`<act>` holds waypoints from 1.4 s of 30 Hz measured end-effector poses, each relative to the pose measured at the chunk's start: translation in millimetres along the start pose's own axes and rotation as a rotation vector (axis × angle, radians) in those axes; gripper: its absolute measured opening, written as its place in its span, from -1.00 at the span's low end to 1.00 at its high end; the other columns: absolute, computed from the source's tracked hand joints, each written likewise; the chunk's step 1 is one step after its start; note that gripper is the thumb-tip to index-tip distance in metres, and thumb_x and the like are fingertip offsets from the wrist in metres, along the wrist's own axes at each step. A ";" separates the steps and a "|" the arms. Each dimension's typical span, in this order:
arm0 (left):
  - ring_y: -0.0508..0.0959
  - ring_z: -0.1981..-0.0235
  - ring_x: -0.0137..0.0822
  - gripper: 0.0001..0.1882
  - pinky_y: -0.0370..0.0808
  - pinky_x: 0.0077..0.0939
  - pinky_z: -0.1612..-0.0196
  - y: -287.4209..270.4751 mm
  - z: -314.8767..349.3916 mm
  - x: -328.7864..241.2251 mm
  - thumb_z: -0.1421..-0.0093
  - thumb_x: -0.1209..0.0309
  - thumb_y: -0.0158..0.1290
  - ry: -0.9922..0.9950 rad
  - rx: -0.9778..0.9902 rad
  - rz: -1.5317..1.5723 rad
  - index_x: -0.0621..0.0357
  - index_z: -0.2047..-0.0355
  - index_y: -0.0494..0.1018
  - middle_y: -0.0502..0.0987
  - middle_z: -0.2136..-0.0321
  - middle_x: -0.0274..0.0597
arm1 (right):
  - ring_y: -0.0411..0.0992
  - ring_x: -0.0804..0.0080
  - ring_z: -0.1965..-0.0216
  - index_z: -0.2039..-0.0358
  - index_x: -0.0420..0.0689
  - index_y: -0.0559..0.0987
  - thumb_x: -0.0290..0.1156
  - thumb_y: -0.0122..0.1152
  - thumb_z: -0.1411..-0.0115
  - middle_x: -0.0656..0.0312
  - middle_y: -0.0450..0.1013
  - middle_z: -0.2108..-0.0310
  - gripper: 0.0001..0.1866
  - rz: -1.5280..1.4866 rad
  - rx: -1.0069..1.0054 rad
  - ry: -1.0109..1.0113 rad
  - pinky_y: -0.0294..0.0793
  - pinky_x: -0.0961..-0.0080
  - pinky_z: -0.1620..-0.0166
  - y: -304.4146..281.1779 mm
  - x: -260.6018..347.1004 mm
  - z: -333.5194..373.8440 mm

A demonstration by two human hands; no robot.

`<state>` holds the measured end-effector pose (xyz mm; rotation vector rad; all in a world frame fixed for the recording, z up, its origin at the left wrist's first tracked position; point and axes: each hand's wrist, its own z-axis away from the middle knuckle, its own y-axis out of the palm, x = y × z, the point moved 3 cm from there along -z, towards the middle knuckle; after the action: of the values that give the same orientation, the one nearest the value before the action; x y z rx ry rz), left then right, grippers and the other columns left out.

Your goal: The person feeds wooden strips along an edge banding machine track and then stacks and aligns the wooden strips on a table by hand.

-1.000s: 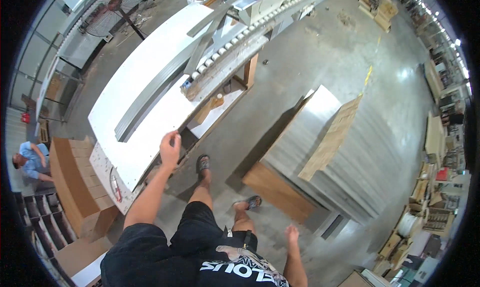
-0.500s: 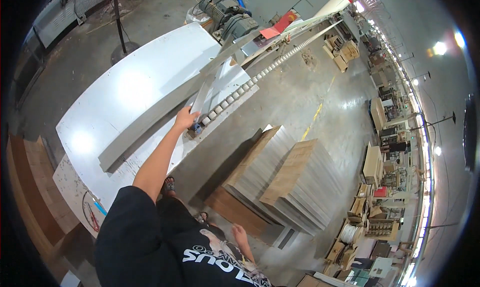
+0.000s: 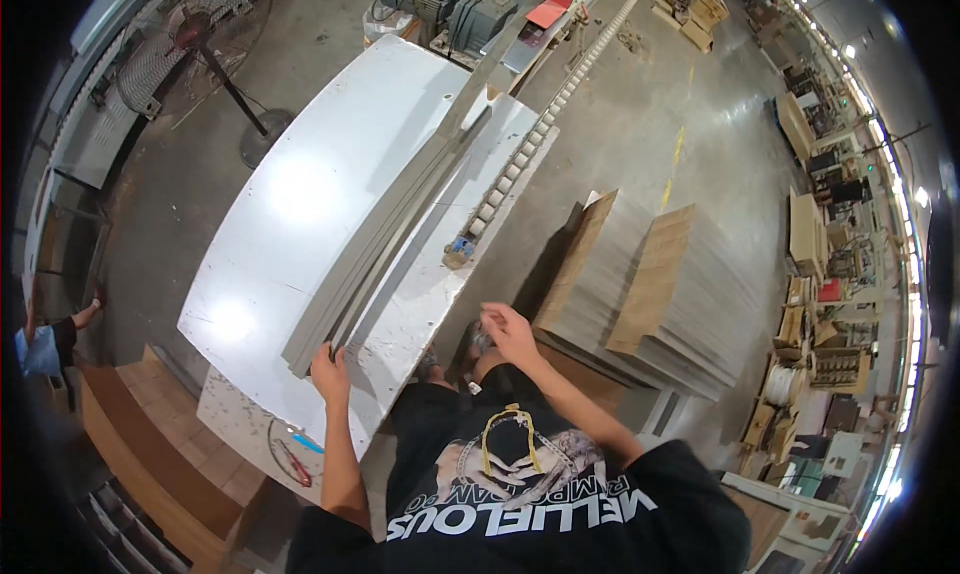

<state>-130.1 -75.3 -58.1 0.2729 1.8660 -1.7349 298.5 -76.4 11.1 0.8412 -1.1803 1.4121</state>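
A bundle of long, thin grey strips (image 3: 385, 224) lies lengthwise on a white-topped table (image 3: 255, 209). My left hand (image 3: 330, 372) is closed on the near end of a strip at the bundle's right side, where the strips fan slightly apart. My right hand (image 3: 510, 334) hangs in the air off the table's right edge, its fingers loosely bent and apart, with nothing visible in them. A row of white rollers (image 3: 515, 169) runs along the table's right side and ends at a small blue fitting (image 3: 460, 248).
Two stacks of long wood-grain boards (image 3: 655, 279) stand on the floor to the right. Motors (image 3: 470, 19) sit beyond the table, and a stand fan (image 3: 225, 79) is at far left. Red-handled pliers (image 3: 290, 464) lie on the near table corner. Brown boards (image 3: 165, 444) are at lower left.
My left hand has moved from beside the rollers to the near end of the strips. My right hand has risen from low beside my body. The strips now lie closer together.
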 end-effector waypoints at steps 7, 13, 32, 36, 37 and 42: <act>0.63 0.27 0.14 -0.70 0.52 -0.03 0.18 -34.5 5.4 -2.0 -0.21 0.28 0.35 -0.140 -0.098 -0.062 0.27 0.21 0.60 0.65 0.32 0.06 | 0.05 0.18 -0.53 -0.55 -0.23 -0.05 0.13 0.32 -0.29 -0.05 -0.01 -0.55 0.11 -0.342 0.251 0.562 0.08 0.22 -0.48 166.7 -8.6 -138.0; 0.65 0.19 0.09 -0.66 0.57 -0.13 0.07 -33.1 -11.4 -59.3 -0.29 0.32 0.28 -0.140 -0.251 -0.104 0.38 0.08 0.59 0.67 0.21 0.12 | 0.03 0.12 -0.51 -0.50 -0.22 0.13 0.21 0.04 -0.44 0.02 0.14 -0.48 -0.10 -0.524 0.318 0.472 0.03 0.12 -0.50 198.8 -12.0 -188.7; 0.57 -0.16 0.07 -0.12 0.49 -0.15 -0.23 233.3 -447.3 -492.3 -0.21 0.12 0.37 0.092 0.210 -0.036 0.38 -0.37 0.28 0.57 -0.14 0.22 | 0.33 0.27 -0.27 -0.52 -0.15 0.20 0.18 0.25 -0.33 0.05 0.37 -0.32 -0.05 -0.543 0.659 0.655 0.36 0.33 -0.23 240.5 -84.6 -168.7; 0.68 0.28 -0.39 -0.69 0.57 -0.54 0.16 267.4 -418.8 -438.1 -0.42 0.31 0.16 0.080 0.400 0.508 0.37 0.04 0.57 0.72 0.32 -0.11 | 0.30 0.11 -0.35 -0.48 -0.36 0.18 0.27 0.24 -0.29 -0.11 0.31 -0.38 0.07 -0.463 0.625 0.697 0.34 0.27 -0.30 126.1 -21.7 -209.4; 0.65 0.26 -0.41 -0.69 0.57 -0.53 0.14 266.0 -412.8 -413.0 -0.42 0.31 0.16 -0.008 0.420 0.684 0.34 0.01 0.55 0.70 0.28 -0.14 | 0.23 0.04 -0.41 -0.48 -0.40 0.15 0.27 0.25 -0.29 -0.15 0.24 -0.43 0.10 -0.384 0.552 0.697 0.27 0.25 -0.37 116.4 -5.6 -209.6; 0.57 0.21 -0.37 -0.48 0.51 -0.45 0.12 255.8 -388.2 -480.2 -0.34 0.24 0.27 0.053 0.546 0.647 0.38 -0.14 0.47 0.64 0.19 -0.11 | 0.02 -0.05 -0.55 -0.50 -0.44 0.07 0.22 0.20 -0.37 -0.23 0.04 -0.53 0.07 -0.554 0.504 0.549 0.06 0.27 -0.51 165.6 -57.4 -175.7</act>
<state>289.8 443.6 -21.9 1.0136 1.1025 -1.7152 166.6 84.5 -124.1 0.9422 -0.1433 1.3506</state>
